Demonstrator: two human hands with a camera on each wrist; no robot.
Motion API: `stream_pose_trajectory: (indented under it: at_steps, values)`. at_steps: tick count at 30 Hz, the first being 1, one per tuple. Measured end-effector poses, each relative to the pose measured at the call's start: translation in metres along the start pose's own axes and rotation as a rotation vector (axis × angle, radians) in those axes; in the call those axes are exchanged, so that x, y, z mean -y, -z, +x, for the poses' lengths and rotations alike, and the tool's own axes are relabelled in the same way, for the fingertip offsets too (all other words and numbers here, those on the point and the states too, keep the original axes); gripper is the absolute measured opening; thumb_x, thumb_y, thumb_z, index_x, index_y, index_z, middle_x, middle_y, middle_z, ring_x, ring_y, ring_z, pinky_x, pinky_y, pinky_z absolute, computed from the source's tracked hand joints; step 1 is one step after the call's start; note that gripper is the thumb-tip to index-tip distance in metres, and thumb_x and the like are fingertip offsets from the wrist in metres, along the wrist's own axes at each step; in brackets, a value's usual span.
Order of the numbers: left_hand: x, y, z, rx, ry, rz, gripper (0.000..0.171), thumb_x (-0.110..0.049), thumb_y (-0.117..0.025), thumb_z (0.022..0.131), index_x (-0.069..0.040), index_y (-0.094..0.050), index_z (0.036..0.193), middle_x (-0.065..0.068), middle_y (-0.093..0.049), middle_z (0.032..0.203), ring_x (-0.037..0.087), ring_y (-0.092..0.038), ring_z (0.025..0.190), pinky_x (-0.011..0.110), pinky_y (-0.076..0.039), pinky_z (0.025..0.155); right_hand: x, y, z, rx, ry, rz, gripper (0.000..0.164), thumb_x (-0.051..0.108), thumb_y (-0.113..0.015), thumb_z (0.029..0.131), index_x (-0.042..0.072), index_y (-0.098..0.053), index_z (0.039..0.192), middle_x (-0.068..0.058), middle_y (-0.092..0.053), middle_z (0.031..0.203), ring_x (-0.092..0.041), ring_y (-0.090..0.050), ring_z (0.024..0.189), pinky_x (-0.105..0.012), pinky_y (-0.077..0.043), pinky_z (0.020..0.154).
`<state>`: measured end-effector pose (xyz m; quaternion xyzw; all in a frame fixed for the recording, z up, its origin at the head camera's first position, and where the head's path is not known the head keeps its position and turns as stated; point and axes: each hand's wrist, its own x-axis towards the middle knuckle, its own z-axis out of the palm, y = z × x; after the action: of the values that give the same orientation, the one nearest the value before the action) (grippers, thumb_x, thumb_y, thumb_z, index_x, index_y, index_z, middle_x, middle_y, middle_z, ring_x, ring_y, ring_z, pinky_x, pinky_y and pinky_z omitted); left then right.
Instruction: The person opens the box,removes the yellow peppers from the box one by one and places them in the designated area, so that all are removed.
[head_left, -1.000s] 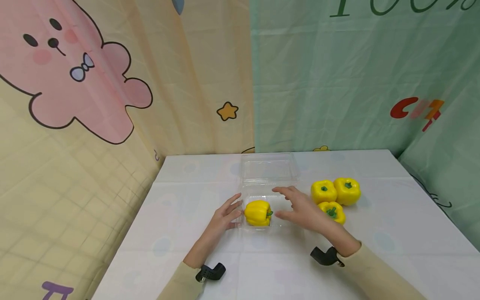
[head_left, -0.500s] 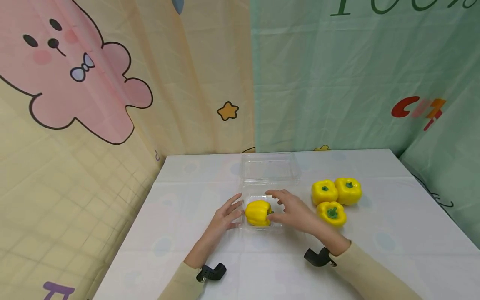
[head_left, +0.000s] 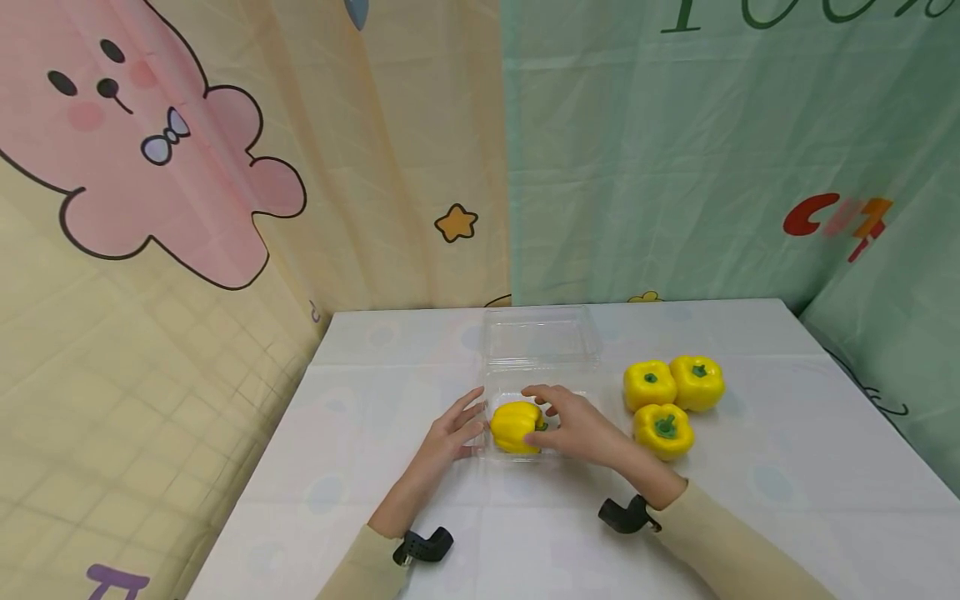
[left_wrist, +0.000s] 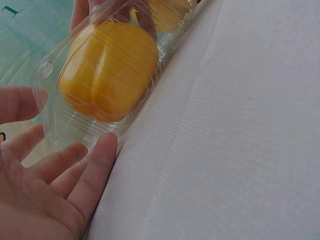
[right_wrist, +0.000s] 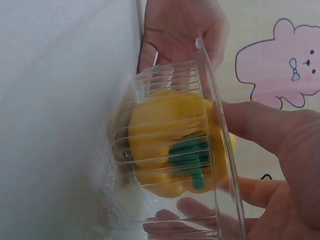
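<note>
A yellow bell pepper (head_left: 512, 427) lies on its side in the left part of a clear plastic clamshell box (left_wrist: 52, 132), its green stem (right_wrist: 190, 157) to the right. My left hand (head_left: 444, 433) is at the box's left end, fingers extended, fingertips right at the clear wall. Over the box, my right hand (head_left: 585, 427) reaches in from the right. Its thumb overlaps the pepper's front near the stem, and its spread fingers are above and behind the stem end. In the right wrist view, some fingertips (right_wrist: 190, 210) show through the plastic, apart from the pepper.
The box's hinged lid (head_left: 540, 337) lies folded back toward the far table edge. To the right stand three more yellow peppers: one at back left (head_left: 648, 385), one at back right (head_left: 697, 383), one in front (head_left: 663, 432). A white cloth covers the table (head_left: 337, 467).
My right hand has moved left, from beside the pepper to over its stem end. The left hand, the box and the peppers stay where they were.
</note>
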<state>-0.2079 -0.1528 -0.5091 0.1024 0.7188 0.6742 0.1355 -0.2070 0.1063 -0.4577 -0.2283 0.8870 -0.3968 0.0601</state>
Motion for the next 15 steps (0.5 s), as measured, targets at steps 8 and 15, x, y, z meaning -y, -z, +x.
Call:
stream_pose_trajectory:
  at_steps: [8, 15]
  values:
    - [-0.0009, -0.0003, 0.0021, 0.005, -0.009, 0.025, 0.060, -0.029, -0.059, 0.102, -0.024, -0.036, 0.157, 0.013, -0.040, 0.157, 0.034, -0.048, 0.135, 0.041, -0.054, 0.093, -0.0014, -0.0058, 0.0030, 0.019, 0.006, 0.014, 0.069, 0.030, -0.082, 0.085, 0.009, -0.052, 0.143, -0.004, -0.059, 0.134, -0.021, -0.059, 0.104, -0.040, -0.055, 0.087]
    - [-0.0013, -0.0009, -0.0006, -0.008, -0.003, 0.039, 0.059, -0.029, -0.059, 0.103, -0.026, -0.036, 0.157, 0.011, -0.041, 0.157, 0.032, -0.047, 0.136, 0.041, -0.054, 0.094, -0.0053, -0.0101, 0.0035, 0.031, -0.008, 0.024, 0.072, 0.035, -0.082, 0.084, 0.010, -0.051, 0.144, -0.003, -0.060, 0.134, -0.019, -0.058, 0.100, -0.040, -0.054, 0.088]
